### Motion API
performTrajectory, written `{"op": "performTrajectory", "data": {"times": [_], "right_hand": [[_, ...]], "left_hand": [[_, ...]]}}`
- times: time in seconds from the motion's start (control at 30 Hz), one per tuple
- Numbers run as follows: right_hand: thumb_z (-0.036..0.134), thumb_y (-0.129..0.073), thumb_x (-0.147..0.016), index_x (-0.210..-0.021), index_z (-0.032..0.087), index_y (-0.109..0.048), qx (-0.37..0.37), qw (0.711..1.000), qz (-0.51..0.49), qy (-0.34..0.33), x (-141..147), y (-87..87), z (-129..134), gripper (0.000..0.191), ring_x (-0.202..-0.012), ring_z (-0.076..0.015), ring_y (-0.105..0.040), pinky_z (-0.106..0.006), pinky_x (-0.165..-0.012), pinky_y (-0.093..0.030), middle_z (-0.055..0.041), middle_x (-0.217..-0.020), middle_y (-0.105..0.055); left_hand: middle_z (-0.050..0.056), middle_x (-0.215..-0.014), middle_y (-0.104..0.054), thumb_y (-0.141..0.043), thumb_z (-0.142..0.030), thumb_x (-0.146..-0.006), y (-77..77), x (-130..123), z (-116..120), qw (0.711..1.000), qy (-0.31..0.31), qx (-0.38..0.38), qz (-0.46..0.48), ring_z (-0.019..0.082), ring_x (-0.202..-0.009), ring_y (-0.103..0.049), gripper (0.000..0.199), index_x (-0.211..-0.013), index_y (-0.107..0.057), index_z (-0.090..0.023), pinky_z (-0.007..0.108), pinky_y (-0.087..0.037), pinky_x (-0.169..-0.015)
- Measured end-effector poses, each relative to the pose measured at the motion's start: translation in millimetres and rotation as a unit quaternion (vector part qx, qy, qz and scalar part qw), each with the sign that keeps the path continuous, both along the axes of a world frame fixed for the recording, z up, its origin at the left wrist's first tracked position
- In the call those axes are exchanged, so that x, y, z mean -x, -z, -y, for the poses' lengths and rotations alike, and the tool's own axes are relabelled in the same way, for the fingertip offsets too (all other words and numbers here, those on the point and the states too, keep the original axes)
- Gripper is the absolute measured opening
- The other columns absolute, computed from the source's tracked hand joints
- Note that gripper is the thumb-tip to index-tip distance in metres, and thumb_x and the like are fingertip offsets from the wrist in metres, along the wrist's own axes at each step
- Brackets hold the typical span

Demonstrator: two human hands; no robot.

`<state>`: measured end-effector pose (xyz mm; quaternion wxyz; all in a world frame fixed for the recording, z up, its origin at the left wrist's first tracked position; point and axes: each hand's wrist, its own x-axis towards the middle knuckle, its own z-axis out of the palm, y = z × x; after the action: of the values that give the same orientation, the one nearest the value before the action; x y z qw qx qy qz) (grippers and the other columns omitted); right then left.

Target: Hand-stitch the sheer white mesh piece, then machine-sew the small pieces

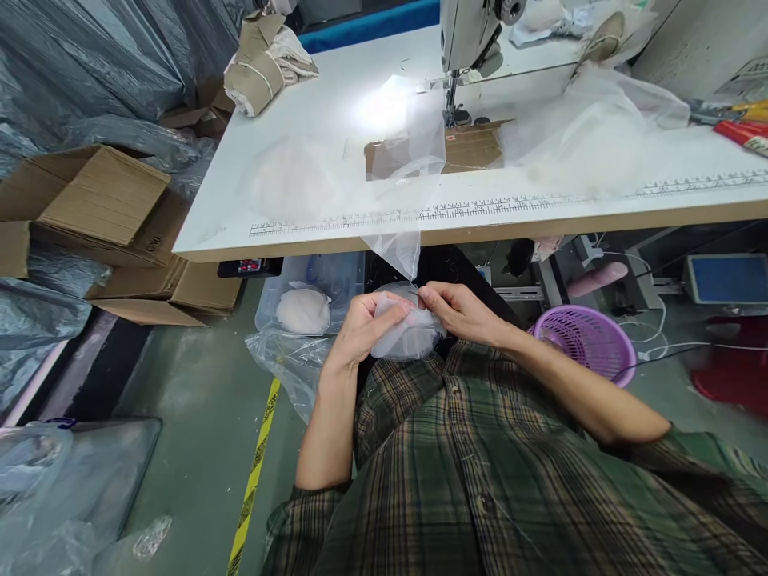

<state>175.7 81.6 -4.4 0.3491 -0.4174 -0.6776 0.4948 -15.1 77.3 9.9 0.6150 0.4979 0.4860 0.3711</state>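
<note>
A translucent white fabric piece [411, 340] lies over my lap, below the table's front edge. My left hand [369, 324] is closed on its left side, thumb pressed on top. My right hand [456, 310] pinches at the fabric's upper right edge, close to the left hand's fingertips; whatever fine thing is between its fingers is too small to make out. Just above the hands, a sheer fabric strip [396, 250] hangs over the table edge, its tip reaching down to them. The strip runs up the table toward the sewing machine [471, 36].
The white table [228, 210] has a printed ruler along its front. Sheer fabric [600, 140] and a rolled bundle [258, 76] lie on it. Below are a plastic bin [270, 280] with a white pad [303, 310] and a purple basket [627, 356]. Cardboard boxes [108, 196] stand left.
</note>
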Motion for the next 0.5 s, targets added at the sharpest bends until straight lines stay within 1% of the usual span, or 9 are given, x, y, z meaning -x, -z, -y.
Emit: {"op": "performTrajectory", "data": {"times": [0.07, 0.13, 0.2, 0.23, 0.3, 0.33, 0.37, 0.43, 0.5], "right_hand": [[0.067, -0.037, -0.095, -0.087, 0.019, -0.059, 0.034, 0.998, -0.051, -0.014, -3, 2.3, 7, 0.053, -0.057, -0.0113, -0.035, -0.025, -0.052, -0.029, 0.0037, -0.065, -0.041], [0.065, -0.049, -0.091, -0.091, 0.019, -0.058, 0.062, 0.994, -0.082, -0.042, -7, 4.4, 20, 0.047, -0.06, -0.0111, -0.036, -0.024, -0.053, -0.031, 0.0037, -0.069, -0.044], [0.057, -0.065, -0.085, -0.086, 0.019, -0.057, 0.095, 0.989, -0.075, -0.083, -12, 6.5, 36, 0.039, -0.06, -0.0102, -0.036, -0.024, -0.052, -0.031, 0.0045, -0.068, -0.043], [0.052, -0.069, -0.083, -0.082, 0.019, -0.057, 0.114, 0.985, -0.064, -0.109, -15, 7.5, 44, 0.035, -0.059, -0.0097, -0.036, -0.023, -0.052, -0.03, 0.0048, -0.067, -0.043], [0.045, -0.071, -0.084, -0.078, 0.018, -0.058, 0.153, 0.975, -0.049, -0.154, -21, 9.6, 57, 0.031, -0.058, -0.0091, -0.037, -0.023, -0.051, -0.029, 0.0048, -0.066, -0.044], [0.044, -0.07, -0.085, -0.077, 0.017, -0.059, 0.168, 0.971, -0.049, -0.165, -24, 10.6, 61, 0.03, -0.059, -0.009, -0.039, -0.023, -0.052, -0.03, 0.0043, -0.066, -0.046], [0.043, -0.069, -0.086, -0.077, 0.017, -0.059, 0.178, 0.969, -0.054, -0.166, -26, 11.5, 64, 0.029, -0.06, -0.009, -0.04, -0.023, -0.053, -0.031, 0.0037, -0.067, -0.048], [0.044, -0.07, -0.085, -0.076, 0.016, -0.059, 0.186, 0.968, -0.07, -0.154, -27, 13.5, 62, 0.03, -0.06, -0.0086, -0.04, -0.023, -0.054, -0.032, 0.0037, -0.067, -0.049], [0.045, -0.073, -0.081, -0.074, 0.016, -0.059, 0.192, 0.968, -0.079, -0.141, -27, 15.1, 56, 0.033, -0.058, -0.0077, -0.038, -0.022, -0.053, -0.03, 0.0049, -0.064, -0.047]], "left_hand": [[0.004, -0.068, -0.069, -0.081, -0.044, -0.07, 0.3, 0, 5, 1.0, 0.001, 0.007, 0.001, 0.012, -0.056, -0.056, 0.03, -0.075, -0.074, -0.015, 0.023, -0.041, -0.051], [0.004, -0.068, -0.07, -0.08, -0.045, -0.072, -0.2, 3, 15, 1.0, 0.004, 0.02, 0.0, 0.012, -0.056, -0.057, 0.031, -0.079, -0.075, -0.016, 0.023, -0.042, -0.051], [0.004, -0.07, -0.071, -0.078, -0.045, -0.074, -1.1, 8, 31, 0.999, 0.016, 0.036, -0.009, 0.013, -0.057, -0.06, 0.03, -0.085, -0.076, -0.017, 0.023, -0.043, -0.052], [0.005, -0.071, -0.072, -0.078, -0.044, -0.075, -1.4, 12, 40, 0.999, 0.026, 0.045, -0.016, 0.014, -0.058, -0.061, 0.03, -0.087, -0.077, -0.017, 0.024, -0.044, -0.053], [0.005, -0.073, -0.073, -0.078, -0.043, -0.076, -0.5, 20, 55, 0.996, 0.049, 0.07, -0.026, 0.014, -0.059, -0.062, 0.031, -0.093, -0.077, -0.017, 0.024, -0.046, -0.054], [0.005, -0.073, -0.073, -0.078, -0.042, -0.076, 0.8, 24, 61, 0.994, 0.059, 0.085, -0.025, 0.015, -0.059, -0.063, 0.032, -0.096, -0.077, -0.017, 0.024, -0.047, -0.055], [0.005, -0.073, -0.073, -0.079, -0.042, -0.076, 2.6, 28, 64, 0.993, 0.066, 0.097, -0.021, 0.015, -0.06, -0.064, 0.035, -0.099, -0.076, -0.017, 0.024, -0.048, -0.057], [0.005, -0.072, -0.073, -0.08, -0.041, -0.074, 7.0, 33, 63, 0.992, 0.064, 0.107, -0.011, 0.015, -0.06, -0.064, 0.037, -0.102, -0.075, -0.016, 0.025, -0.05, -0.059], [0.005, -0.07, -0.072, -0.081, -0.041, -0.073, 10.3, 35, 54, 0.995, 0.046, 0.093, -0.015, 0.014, -0.06, -0.064, 0.034, -0.094, -0.074, -0.016, 0.024, -0.05, -0.059]]}}
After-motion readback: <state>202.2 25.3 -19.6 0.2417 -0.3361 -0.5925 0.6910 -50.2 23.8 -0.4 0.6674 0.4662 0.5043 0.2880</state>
